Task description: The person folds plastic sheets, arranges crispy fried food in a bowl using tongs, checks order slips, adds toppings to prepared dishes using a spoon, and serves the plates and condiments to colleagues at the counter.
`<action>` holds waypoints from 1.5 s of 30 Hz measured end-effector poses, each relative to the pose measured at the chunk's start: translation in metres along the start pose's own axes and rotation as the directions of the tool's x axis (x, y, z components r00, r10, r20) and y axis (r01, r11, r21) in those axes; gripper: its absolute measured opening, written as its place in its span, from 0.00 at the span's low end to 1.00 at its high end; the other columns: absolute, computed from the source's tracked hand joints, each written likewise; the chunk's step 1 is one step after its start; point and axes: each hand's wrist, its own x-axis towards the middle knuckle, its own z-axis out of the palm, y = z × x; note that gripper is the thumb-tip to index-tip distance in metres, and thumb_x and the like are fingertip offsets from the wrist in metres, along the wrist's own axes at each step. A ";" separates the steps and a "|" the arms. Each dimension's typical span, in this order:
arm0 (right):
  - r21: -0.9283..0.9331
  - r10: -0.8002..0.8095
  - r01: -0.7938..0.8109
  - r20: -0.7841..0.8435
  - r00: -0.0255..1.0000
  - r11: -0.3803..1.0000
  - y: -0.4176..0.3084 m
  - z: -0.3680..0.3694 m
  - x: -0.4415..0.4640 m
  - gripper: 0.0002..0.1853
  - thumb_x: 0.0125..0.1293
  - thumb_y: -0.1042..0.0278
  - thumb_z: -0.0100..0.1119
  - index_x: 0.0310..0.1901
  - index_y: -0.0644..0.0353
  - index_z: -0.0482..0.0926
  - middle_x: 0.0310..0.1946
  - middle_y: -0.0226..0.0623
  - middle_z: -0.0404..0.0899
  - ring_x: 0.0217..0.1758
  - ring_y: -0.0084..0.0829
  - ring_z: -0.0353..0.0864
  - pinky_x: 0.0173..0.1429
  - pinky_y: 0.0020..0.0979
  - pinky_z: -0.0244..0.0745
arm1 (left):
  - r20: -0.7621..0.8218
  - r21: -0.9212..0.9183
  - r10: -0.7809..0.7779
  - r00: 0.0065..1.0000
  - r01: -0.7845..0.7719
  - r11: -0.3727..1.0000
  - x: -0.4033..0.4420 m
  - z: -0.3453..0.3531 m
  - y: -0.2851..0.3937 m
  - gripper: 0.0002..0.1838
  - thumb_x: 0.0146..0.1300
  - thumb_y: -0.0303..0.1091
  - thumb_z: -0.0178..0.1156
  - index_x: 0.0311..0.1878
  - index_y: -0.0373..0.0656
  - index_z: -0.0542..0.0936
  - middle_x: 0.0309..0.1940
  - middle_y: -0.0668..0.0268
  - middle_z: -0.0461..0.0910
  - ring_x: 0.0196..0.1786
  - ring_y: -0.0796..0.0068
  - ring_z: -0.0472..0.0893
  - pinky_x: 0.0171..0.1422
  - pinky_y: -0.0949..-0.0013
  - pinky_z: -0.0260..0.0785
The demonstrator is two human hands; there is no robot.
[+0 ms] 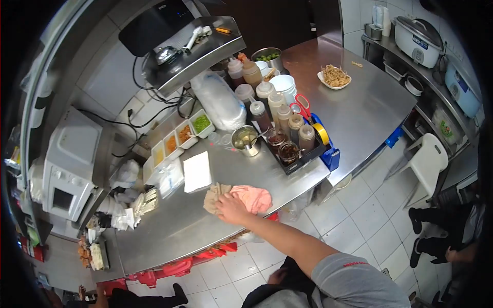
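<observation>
On the steel counter, my right hand [232, 209] reaches forward with its fingers curled over a crumpled cloth. The cloth has a tan part [211, 199] under my fingertips and a pink part [255, 198] bunched beside my hand. Down near my dark clothing, my left hand [278, 276] hangs low and is partly hidden, so its fingers do not show clearly. A stack of white sheets [197, 172] lies just beyond the cloth. Behind it stands a metal pot [245, 141] with liquid and a utensil inside.
A black tray [302, 165] holds several sauce bottles and jars. Beside it are red scissors [302, 106] and a yellow tape roll [321, 133]. White tubs [201, 123] of chopped food line the wall. A plate of food [335, 77] stands farther back. Other people's legs show at the edges.
</observation>
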 end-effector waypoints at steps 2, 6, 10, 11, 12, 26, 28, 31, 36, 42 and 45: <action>0.004 -0.015 0.015 0.011 1.000 1.000 0.002 -0.005 -0.001 0.20 0.49 0.60 0.64 0.45 0.54 0.76 0.43 0.36 0.71 0.52 0.38 0.68 0.55 0.44 0.62 | 0.078 0.096 0.033 0.996 -0.041 0.995 -0.002 -0.033 0.066 0.18 0.65 0.34 0.57 0.57 0.45 0.74 0.42 0.62 0.83 0.45 0.75 0.81 0.45 0.69 0.73; 0.175 -0.115 0.093 0.116 0.987 0.980 0.019 -0.020 0.003 0.21 0.50 0.59 0.64 0.46 0.58 0.73 0.45 0.39 0.69 0.51 0.40 0.69 0.53 0.42 0.64 | -0.049 0.026 0.649 0.759 -0.648 0.761 -0.007 -0.132 0.215 0.06 0.51 0.16 0.56 0.29 0.38 0.78 0.33 0.63 0.82 0.42 0.72 0.80 0.52 0.67 0.70; 0.503 -0.111 0.184 -0.170 0.979 0.844 0.029 -0.041 0.011 0.20 0.56 0.65 0.62 0.48 0.62 0.68 0.45 0.40 0.66 0.46 0.40 0.70 0.51 0.38 0.67 | -0.638 0.193 0.664 0.389 -0.755 0.627 0.021 -0.205 0.286 0.16 0.60 0.28 0.53 0.52 0.39 0.74 0.52 0.55 0.74 0.57 0.64 0.72 0.62 0.63 0.61; 0.570 -0.047 0.140 -0.175 0.983 0.809 0.023 -0.054 0.007 0.19 0.57 0.67 0.61 0.48 0.62 0.68 0.45 0.40 0.66 0.46 0.40 0.70 0.52 0.38 0.66 | -0.712 0.355 0.665 0.224 -0.703 0.616 0.038 -0.213 0.295 0.21 0.61 0.32 0.53 0.58 0.41 0.72 0.59 0.53 0.70 0.63 0.61 0.69 0.65 0.59 0.58; 0.633 0.025 0.091 -0.173 0.985 0.769 0.017 -0.069 0.000 0.18 0.57 0.68 0.61 0.48 0.62 0.69 0.44 0.39 0.66 0.46 0.39 0.70 0.52 0.39 0.66 | -0.650 0.567 0.700 0.296 -0.425 0.706 0.061 -0.217 0.289 0.23 0.62 0.36 0.53 0.61 0.43 0.70 0.62 0.53 0.67 0.66 0.60 0.65 0.67 0.54 0.54; 0.466 0.326 0.071 -0.712 0.622 0.882 0.188 -0.382 -0.074 0.07 0.63 0.84 0.49 0.41 0.63 0.70 0.39 0.35 0.67 0.36 0.24 0.72 0.43 0.25 0.70 | -0.616 0.732 0.673 0.410 -0.019 0.681 0.117 -0.211 0.278 0.19 0.68 0.35 0.46 0.59 0.42 0.73 0.63 0.58 0.70 0.69 0.53 0.63 0.73 0.46 0.42; 0.443 0.323 0.054 -0.726 0.607 0.895 0.227 -0.418 -0.082 0.06 0.64 0.83 0.48 0.40 0.62 0.70 0.39 0.35 0.67 0.35 0.23 0.72 0.42 0.24 0.70 | -0.718 0.473 0.491 0.494 -0.171 0.864 0.120 -0.231 0.252 0.18 0.69 0.35 0.44 0.57 0.38 0.74 0.60 0.54 0.72 0.67 0.51 0.65 0.73 0.54 0.47; 0.367 0.268 0.028 -0.728 0.631 0.930 0.294 -0.465 -0.093 0.05 0.64 0.83 0.49 0.38 0.62 0.71 0.37 0.33 0.67 0.34 0.22 0.71 0.42 0.22 0.69 | -0.834 -0.308 0.072 0.547 -0.569 0.763 0.111 -0.228 0.262 0.18 0.68 0.36 0.46 0.54 0.35 0.76 0.59 0.51 0.73 0.65 0.50 0.67 0.72 0.60 0.51; 0.483 0.422 -0.090 -0.643 0.639 0.871 0.372 -0.497 -0.080 0.03 0.65 0.81 0.49 0.37 0.63 0.71 0.33 0.31 0.68 0.34 0.22 0.70 0.42 0.22 0.68 | -0.699 0.662 0.397 0.595 0.327 0.675 0.132 -0.121 0.348 0.21 0.63 0.43 0.51 0.60 0.54 0.75 0.65 0.60 0.67 0.70 0.50 0.59 0.72 0.43 0.41; 0.576 -0.038 0.214 -0.302 0.953 0.789 0.328 -0.501 0.067 0.05 0.63 0.79 0.50 0.38 0.67 0.76 0.37 0.38 0.76 0.41 0.28 0.75 0.49 0.26 0.70 | -0.878 0.470 0.446 0.174 0.488 0.735 0.158 -0.064 0.391 0.16 0.54 0.43 0.59 0.48 0.62 0.82 0.63 0.70 0.68 0.70 0.55 0.57 0.70 0.35 0.36; 0.495 -0.570 0.632 -0.292 0.768 0.597 0.242 -0.539 0.167 0.10 0.60 0.78 0.52 0.42 0.71 0.78 0.41 0.47 0.80 0.44 0.35 0.79 0.51 0.31 0.73 | -0.896 0.437 0.415 0.159 0.491 0.754 0.160 -0.065 0.396 0.16 0.53 0.42 0.59 0.47 0.62 0.82 0.61 0.72 0.69 0.70 0.58 0.59 0.70 0.36 0.37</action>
